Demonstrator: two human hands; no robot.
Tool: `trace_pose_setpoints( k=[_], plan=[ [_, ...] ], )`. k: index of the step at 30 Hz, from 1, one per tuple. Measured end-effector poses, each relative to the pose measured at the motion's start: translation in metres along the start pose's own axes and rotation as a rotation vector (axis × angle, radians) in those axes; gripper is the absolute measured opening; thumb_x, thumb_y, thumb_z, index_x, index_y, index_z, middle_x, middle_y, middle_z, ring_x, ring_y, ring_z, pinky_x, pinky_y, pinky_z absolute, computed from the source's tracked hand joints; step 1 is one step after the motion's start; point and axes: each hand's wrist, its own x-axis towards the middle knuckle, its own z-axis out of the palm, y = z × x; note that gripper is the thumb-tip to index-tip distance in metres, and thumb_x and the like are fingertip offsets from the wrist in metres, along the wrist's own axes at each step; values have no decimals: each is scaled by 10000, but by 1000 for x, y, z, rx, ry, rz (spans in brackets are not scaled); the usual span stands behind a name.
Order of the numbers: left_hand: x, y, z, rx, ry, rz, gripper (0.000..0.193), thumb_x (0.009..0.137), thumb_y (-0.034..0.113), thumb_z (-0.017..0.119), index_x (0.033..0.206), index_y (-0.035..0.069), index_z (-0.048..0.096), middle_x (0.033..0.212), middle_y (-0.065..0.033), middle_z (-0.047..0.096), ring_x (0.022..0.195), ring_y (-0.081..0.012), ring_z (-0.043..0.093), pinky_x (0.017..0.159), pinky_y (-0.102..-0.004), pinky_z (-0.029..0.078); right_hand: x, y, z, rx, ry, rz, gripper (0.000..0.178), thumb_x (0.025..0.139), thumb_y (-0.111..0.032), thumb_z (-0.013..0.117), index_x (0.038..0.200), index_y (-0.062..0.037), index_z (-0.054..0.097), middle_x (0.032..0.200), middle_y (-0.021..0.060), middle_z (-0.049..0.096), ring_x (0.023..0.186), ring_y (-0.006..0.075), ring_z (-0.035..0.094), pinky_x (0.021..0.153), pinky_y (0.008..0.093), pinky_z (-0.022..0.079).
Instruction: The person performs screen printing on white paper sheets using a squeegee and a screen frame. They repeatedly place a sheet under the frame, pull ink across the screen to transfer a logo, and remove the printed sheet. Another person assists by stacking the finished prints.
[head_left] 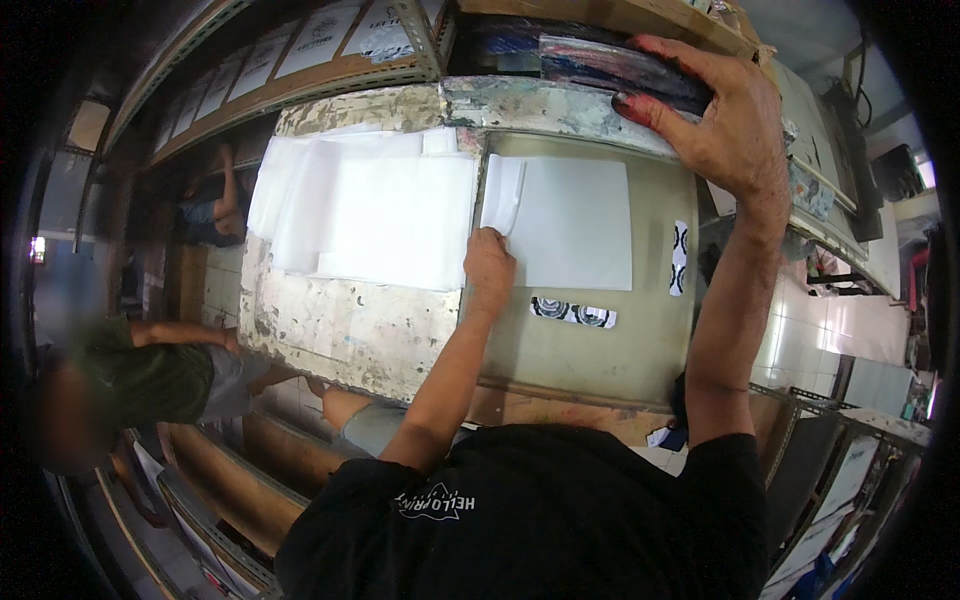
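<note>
My left hand [490, 268] is closed on the folded-back left edge of a white sheet [575, 225], which lies on a greenish-grey board [655, 340]. At the far right, my right hand [722, 125], its fingertips stained red and dark, grips an ink-stained frame [530, 105] along the far side of the board. Thumb and fingers are spread across the frame's edge. Two strips with black ring patterns lie on the board: one strip [573, 312] below the sheet, another strip [679, 258] to its right.
Left of the board, a stack of white sheets [370, 215] rests on a paint-worn table [350, 325]. Metal shelving with printed white sheets [305, 45] stands at the far left. A person in dark green [160, 370] is on the left. Wooden bins [230, 480] stand near me.
</note>
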Motion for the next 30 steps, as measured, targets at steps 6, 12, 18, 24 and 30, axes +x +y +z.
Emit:
trace_pose_setpoints(
  k=[6,12,18,24,30],
  plan=[
    [18,23,-78,183,535,-71,343,850,73,710,1170,21,597,1179,-217,608,1106,-369,572,963,-454,429,-2,3,0,-29,73,-64,526,717,-457,834,1132,-144,748,952,124,755,846,303,725,776,368,556],
    [3,57,6,73,-262,641,632,901,443,650,1465,203,498,1578,-121,368,1463,-406,292,1182,-585,225,2,-3,-6,6,20,-12,553,711,-375,861,1174,-106,724,996,138,749,872,286,722,808,351,545],
    [-10,83,49,76,-407,707,617,931,472,590,1480,213,477,1619,-91,292,1502,-412,174,1196,-635,116,6,-15,-14,12,36,-13,494,697,-390,830,1018,-21,763,902,185,746,824,327,715,797,362,545],
    [-38,108,53,42,-456,770,604,953,462,569,1483,192,469,1616,-95,295,1510,-405,156,1197,-642,88,6,-10,-14,-61,39,-31,521,690,-425,831,1024,-32,763,895,172,745,819,320,710,783,372,540],
    [-53,112,51,22,-462,779,604,943,434,595,1480,185,475,1608,-106,307,1505,-405,175,1192,-645,108,5,-12,-14,-27,11,-2,507,696,-411,827,1036,-40,764,886,162,749,805,303,708,779,366,536]
  ],
)
